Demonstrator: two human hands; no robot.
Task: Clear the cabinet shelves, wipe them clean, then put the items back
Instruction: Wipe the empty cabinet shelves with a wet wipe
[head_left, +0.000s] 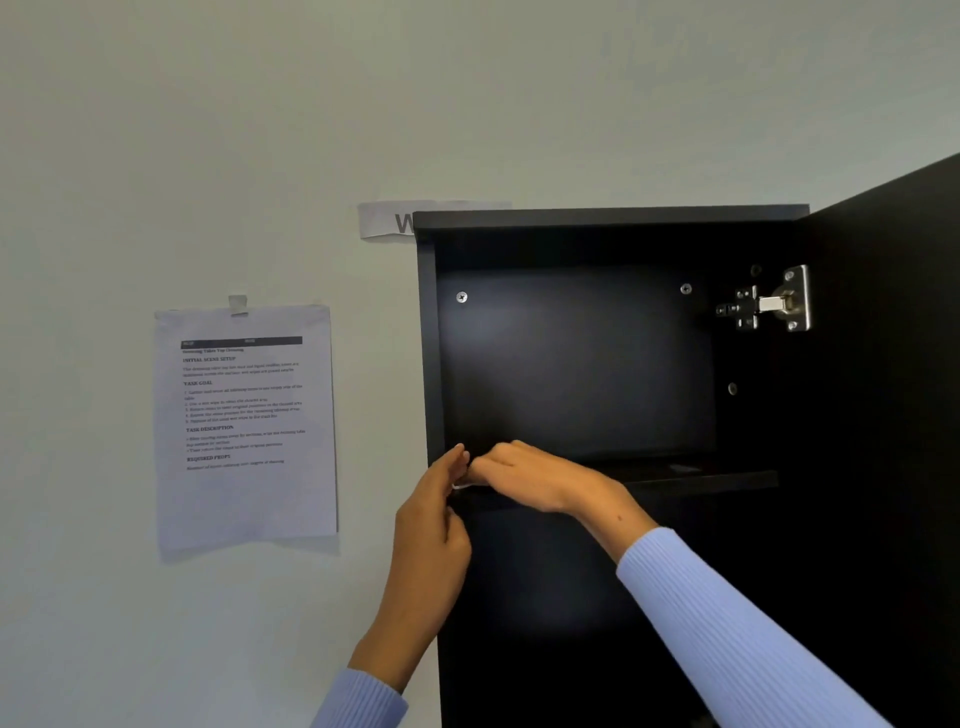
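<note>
The cabinet (613, 218) is shown with its door (883, 415) swung open to the right. The shelf (701, 480) is located level with the fingers, extending to their right. The left hand (428, 540) is raised upright at the cabinet's left front edge, wrist below, fingers curled toward the right hand. The right hand (524, 475) is reached in from the lower right, forearm angled upward, palm down, fingers curled over the shelf's front left corner. A small white object (462, 486) is seen between the fingers of both hands; which hand grips it cannot be told. A printed sheet (244, 426) is taped to the wall, left of the fingers
</note>
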